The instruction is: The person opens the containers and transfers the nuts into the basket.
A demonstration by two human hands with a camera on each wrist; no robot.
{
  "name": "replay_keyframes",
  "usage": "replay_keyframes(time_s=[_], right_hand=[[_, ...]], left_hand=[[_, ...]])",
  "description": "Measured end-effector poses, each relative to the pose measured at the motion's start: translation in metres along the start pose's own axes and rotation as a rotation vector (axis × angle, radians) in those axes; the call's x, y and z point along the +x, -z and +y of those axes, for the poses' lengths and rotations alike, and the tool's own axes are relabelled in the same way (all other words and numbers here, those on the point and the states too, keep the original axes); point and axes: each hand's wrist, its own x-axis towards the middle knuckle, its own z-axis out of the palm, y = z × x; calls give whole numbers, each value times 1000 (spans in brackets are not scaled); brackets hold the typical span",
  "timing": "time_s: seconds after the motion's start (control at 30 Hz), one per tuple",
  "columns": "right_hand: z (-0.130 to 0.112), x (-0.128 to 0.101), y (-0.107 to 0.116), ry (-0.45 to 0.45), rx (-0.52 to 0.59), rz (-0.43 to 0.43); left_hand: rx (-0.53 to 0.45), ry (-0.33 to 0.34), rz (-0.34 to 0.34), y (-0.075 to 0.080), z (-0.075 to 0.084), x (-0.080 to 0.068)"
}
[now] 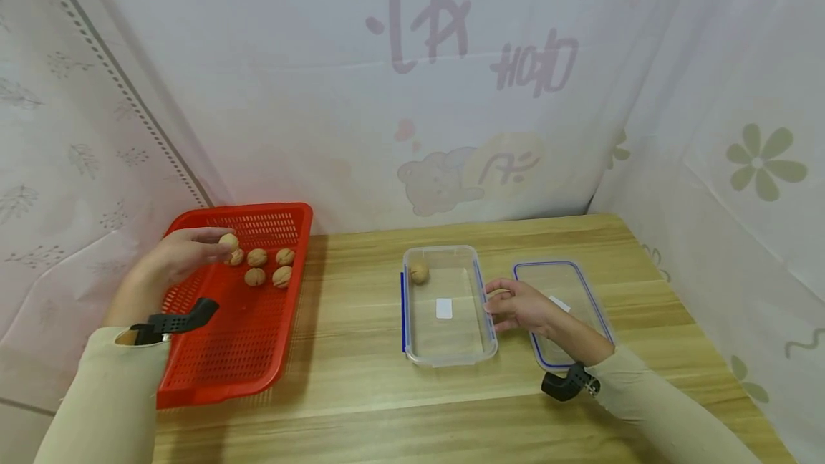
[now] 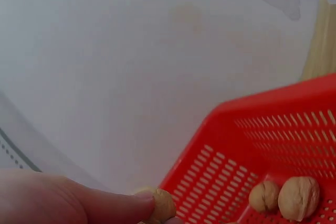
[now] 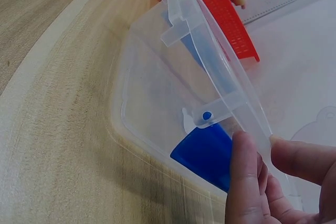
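Note:
Over the red plastic basket [image 1: 228,371], my left hand [image 1: 187,253] pinches a walnut [image 1: 228,241] between thumb and fingers. In the left wrist view that walnut [image 2: 161,205] shows at the thumb tip. Several more walnuts [image 1: 256,258] lie on the basket floor below. My right hand [image 1: 522,306] is at the right side of a clear plastic food container [image 1: 451,356] with blue side clips. The right wrist view shows its thumb and fingers [image 3: 244,182] gripping the container's rim. One walnut [image 1: 419,273] sits inside the container, at its far left corner.
A clear lid [image 1: 567,281] with a blue seal lies on the wooden table [image 1: 361,407], partly beneath my right forearm. White printed curtains [image 1: 309,106] stand behind the table and on both sides. Bare tabletop separates basket and container.

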Motion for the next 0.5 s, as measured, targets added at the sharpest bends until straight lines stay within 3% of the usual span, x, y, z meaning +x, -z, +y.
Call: replay_keyframes(time_s=[0.23,0.5], right_hand=[[0,0,0,2,-4,2],[1,-1,0,-3,2,1]], left_hand=[[-64,83,78,0,-19,7],[-91,132,109,-5,-36,17]])
